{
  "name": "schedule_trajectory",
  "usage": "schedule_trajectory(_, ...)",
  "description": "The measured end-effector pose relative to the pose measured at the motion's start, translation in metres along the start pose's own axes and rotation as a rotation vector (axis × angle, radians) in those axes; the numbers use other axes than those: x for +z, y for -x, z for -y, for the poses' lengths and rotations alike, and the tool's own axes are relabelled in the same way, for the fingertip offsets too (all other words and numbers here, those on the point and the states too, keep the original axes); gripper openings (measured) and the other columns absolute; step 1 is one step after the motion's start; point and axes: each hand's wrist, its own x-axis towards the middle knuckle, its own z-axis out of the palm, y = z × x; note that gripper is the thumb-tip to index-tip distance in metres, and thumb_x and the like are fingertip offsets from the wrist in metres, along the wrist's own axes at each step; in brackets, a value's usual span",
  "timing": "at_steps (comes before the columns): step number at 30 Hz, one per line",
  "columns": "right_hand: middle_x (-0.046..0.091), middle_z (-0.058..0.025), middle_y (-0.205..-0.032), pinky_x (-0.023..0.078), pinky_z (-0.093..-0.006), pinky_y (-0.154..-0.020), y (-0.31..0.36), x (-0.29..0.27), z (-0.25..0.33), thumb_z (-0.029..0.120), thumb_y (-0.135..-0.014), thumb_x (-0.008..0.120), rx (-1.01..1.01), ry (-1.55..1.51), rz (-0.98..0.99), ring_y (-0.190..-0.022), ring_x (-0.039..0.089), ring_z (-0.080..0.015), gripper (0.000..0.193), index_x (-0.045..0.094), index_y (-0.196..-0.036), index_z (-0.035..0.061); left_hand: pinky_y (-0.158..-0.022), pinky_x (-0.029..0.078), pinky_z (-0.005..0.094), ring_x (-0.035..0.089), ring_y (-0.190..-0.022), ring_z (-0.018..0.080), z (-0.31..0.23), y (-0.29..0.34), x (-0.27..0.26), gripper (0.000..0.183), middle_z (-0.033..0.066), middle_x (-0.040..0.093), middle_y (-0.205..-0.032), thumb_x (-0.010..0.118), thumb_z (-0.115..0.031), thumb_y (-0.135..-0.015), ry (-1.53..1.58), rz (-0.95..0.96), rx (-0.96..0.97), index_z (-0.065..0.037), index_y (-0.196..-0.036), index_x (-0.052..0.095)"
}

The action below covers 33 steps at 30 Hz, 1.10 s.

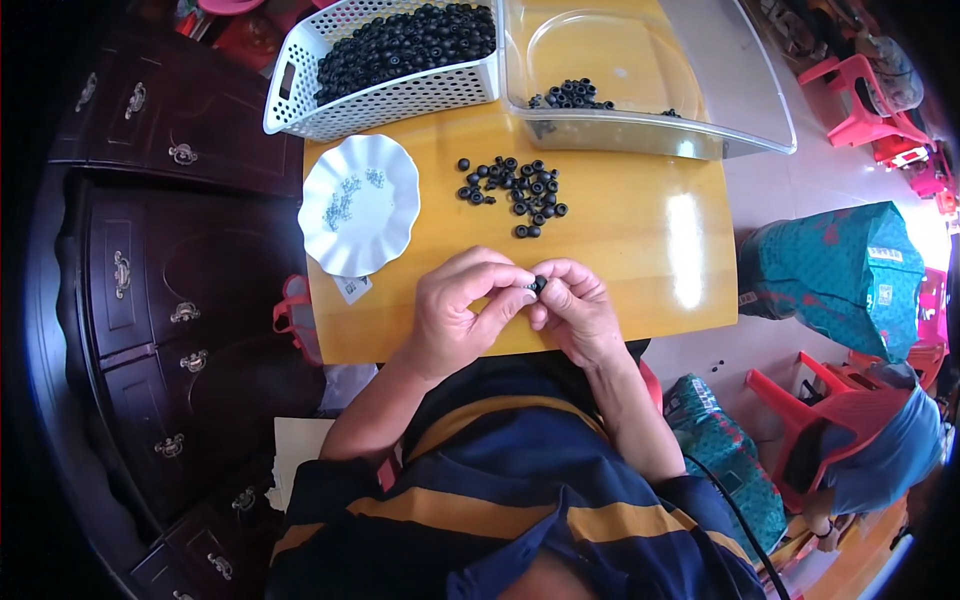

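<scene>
My right hand [578, 318] pinches a small black round part [541, 284] between thumb and fingers, just above the table's near side. Against it, the thumb and forefinger of my left hand [462, 303] are pressed together; whatever they hold is too small to make out. Beyond both hands lies a loose group of similar black parts [520, 207], some showing a hole. To the left, a white scallop-edged plate [385, 230] carries tiny transparent pieces [342, 203] in scattered clusters.
At the table's [640, 260] far side stand a white perforated basket [400, 105] heaped with black parts and a transparent plastic bin [620, 132] holding a few. Dark drawers [150, 240] rise at left. Teal bags [835, 270] and red stools [850, 105] stand at right, near another person [890, 450].
</scene>
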Motion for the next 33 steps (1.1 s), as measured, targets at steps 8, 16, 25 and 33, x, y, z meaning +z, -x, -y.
schedule_trajectory(8, 0.073, -0.0077, -0.095, 0.056, -0.0251, -0.071, 0.005, -0.001, 0.0, 0.014, -0.096, 0.072, -0.044, 0.088, -0.033, -0.074, 0.067, -0.012, 0.02, 0.068, -0.111, 0.0017, -0.064, 0.053, 0.027, 0.067, -0.072, 0.017, -0.012, 0.001, 0.006, 0.013, 0.0094, 0.069, -0.083, 0.079, 0.005, -0.08, -0.097, 0.009, 0.024, 0.0, -0.091, 0.072)
schedule_trajectory(16, 0.072, -0.0072, -0.095, 0.056, -0.0272, -0.073, 0.009, -0.002, 0.006, 0.014, -0.093, 0.075, -0.003, 0.111, 0.12, -0.078, 0.067, -0.0136, 0.019, 0.069, -0.106, 0.0016, -0.067, 0.051, 0.0226, 0.062, -0.073, 0.0076, -0.011, 0.009, 0.0, 0.023, 0.002, 0.068, -0.087, 0.082, 0.002, -0.081, 0.474, 0.103, -0.454, -0.001, -0.097, 0.066)
schedule_trajectory(25, 0.071, -0.011, -0.093, 0.058, -0.027, -0.073, 0.014, 0.004, 0.015, 0.021, -0.093, 0.075, 0.14, -0.02, 0.258, -0.079, 0.069, -0.0165, 0.024, 0.067, -0.105, 0.0019, -0.067, 0.049, 0.0207, 0.062, -0.073, 0.0057, 0.01, -0.01, -0.014, 0.019, 0.0004, 0.068, -0.086, 0.079, -0.005, -0.086, 0.577, 0.187, -0.526, -0.001, -0.103, 0.07)
schedule_trajectory(33, 0.071, -0.012, -0.098, 0.058, -0.0252, -0.069, 0.011, 0.002, 0.017, 0.014, -0.097, 0.069, 0.13, -0.166, 0.189, -0.076, 0.069, -0.0148, 0.019, 0.065, -0.112, 0.0026, -0.06, 0.049, 0.0263, 0.06, -0.063, 0.0119, 0.056, -0.029, -0.005, 0.017, 0.006, 0.067, -0.082, 0.074, -0.002, -0.085, -0.501, -0.104, -0.152, 0.0, -0.102, 0.073)
